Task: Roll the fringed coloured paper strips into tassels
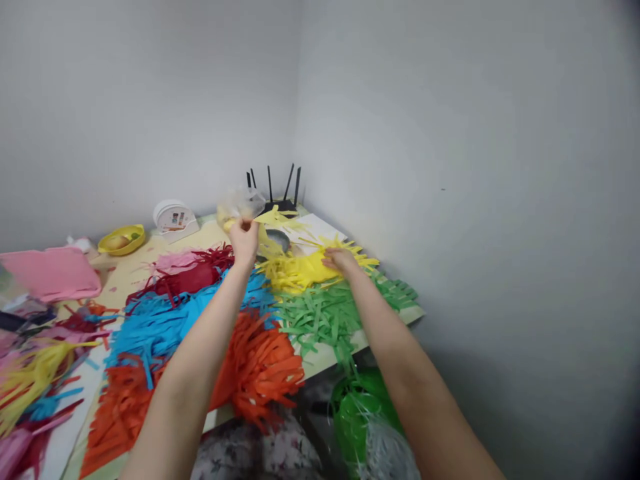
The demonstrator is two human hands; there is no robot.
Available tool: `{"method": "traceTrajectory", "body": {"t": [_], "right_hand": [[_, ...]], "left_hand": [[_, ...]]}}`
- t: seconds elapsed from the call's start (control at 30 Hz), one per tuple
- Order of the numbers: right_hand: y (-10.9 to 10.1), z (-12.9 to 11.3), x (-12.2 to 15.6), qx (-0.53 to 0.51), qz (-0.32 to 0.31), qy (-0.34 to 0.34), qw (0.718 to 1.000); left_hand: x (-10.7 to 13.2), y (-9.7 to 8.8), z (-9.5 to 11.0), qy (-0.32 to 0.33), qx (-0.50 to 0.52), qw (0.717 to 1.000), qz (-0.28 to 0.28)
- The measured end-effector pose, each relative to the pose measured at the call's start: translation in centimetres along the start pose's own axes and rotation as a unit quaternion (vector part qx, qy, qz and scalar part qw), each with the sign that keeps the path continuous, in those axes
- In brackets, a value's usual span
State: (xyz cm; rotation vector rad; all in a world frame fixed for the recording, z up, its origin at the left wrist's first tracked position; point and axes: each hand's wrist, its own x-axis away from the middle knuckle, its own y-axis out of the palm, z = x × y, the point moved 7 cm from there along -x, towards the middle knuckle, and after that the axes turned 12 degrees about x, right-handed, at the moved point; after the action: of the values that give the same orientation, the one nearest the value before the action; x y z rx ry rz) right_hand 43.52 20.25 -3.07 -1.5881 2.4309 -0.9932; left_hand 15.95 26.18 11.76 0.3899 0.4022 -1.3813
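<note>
My left hand (245, 239) is raised over the far part of the table, its fingers pinched on a pale yellow fringed tissue-paper piece (273, 220) whose thin strips trail to the right. Lower and to the right, my right hand (341, 260) has its fingers closed on the edge of a bright yellow fringed tissue-paper pile (303, 270). Green fringed paper (325, 313) lies just in front of that pile. Under and beside my left forearm are blue fringed paper (165, 323), dark red fringed paper (193, 277) and orange fringed paper (265, 360).
At the back stand a black router (280, 207) with upright antennas, a clear plastic bag (243, 200) and a white holder (175, 220). A yellow bowl (120, 250) and a pink case (55, 273) are on the left. A green bag (363, 400) hangs below the table's front edge.
</note>
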Motion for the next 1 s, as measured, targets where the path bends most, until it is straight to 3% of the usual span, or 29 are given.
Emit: {"method": "traceTrajectory", "body": {"t": [0.1,0.2,0.27,0.33,0.37,0.43,0.47,0.5,0.57,0.67,0.73,0.87,1.0], "right_hand": [[-1.3,-1.0,1.8,-0.010,0.011,-0.008,1.000],[-3.5,-3.5,5.0,0.001,0.062,-0.056,0.996],[-4.3,-6.1,8.8,0.005,0.113,-0.113,0.987],[-3.9,-9.3,14.1,0.007,0.162,-0.196,0.967],[-3.1,-11.1,17.2,0.008,0.178,-0.255,0.950],[0.1,-15.5,24.7,0.065,0.209,-0.482,0.848],[2.2,-16.9,27.9,0.098,0.204,-0.559,0.798],[4.5,-17.8,30.1,0.136,0.194,-0.608,0.758],[8.5,-18.9,32.0,0.209,0.170,-0.638,0.722],[12.7,-19.5,31.1,0.280,0.090,-0.631,0.718],[13.9,-19.6,30.5,0.284,0.023,-0.629,0.723],[13.5,-20.3,30.7,0.230,-0.064,-0.601,0.763],[12.6,-20.6,31.1,0.169,-0.104,-0.556,0.807]], "left_hand": [[-0.7,-3.2,3.1,0.023,0.036,0.999,0.014],[-0.6,-8.7,7.6,0.101,0.062,0.991,0.065],[0.7,-12.7,10.2,0.156,0.038,0.981,0.106],[2.8,-15.3,11.7,0.178,-0.032,0.978,0.100],[4.1,-16.0,12.1,0.181,-0.077,0.977,0.078],[7.0,-16.7,12.2,0.183,-0.172,0.968,0.020],[8.4,-16.9,12.0,0.183,-0.214,0.959,-0.012],[9.8,-17.0,11.6,0.181,-0.250,0.950,-0.049],[12.2,-17.6,10.8,0.170,-0.298,0.931,-0.122],[14.0,-20.0,9.5,0.128,-0.307,0.925,-0.184],[13.9,-22.4,8.8,0.083,-0.283,0.936,-0.193],[13.0,-25.5,7.6,-0.001,-0.220,0.952,-0.213],[12.5,-26.3,7.6,-0.031,-0.124,0.969,-0.213]]}}
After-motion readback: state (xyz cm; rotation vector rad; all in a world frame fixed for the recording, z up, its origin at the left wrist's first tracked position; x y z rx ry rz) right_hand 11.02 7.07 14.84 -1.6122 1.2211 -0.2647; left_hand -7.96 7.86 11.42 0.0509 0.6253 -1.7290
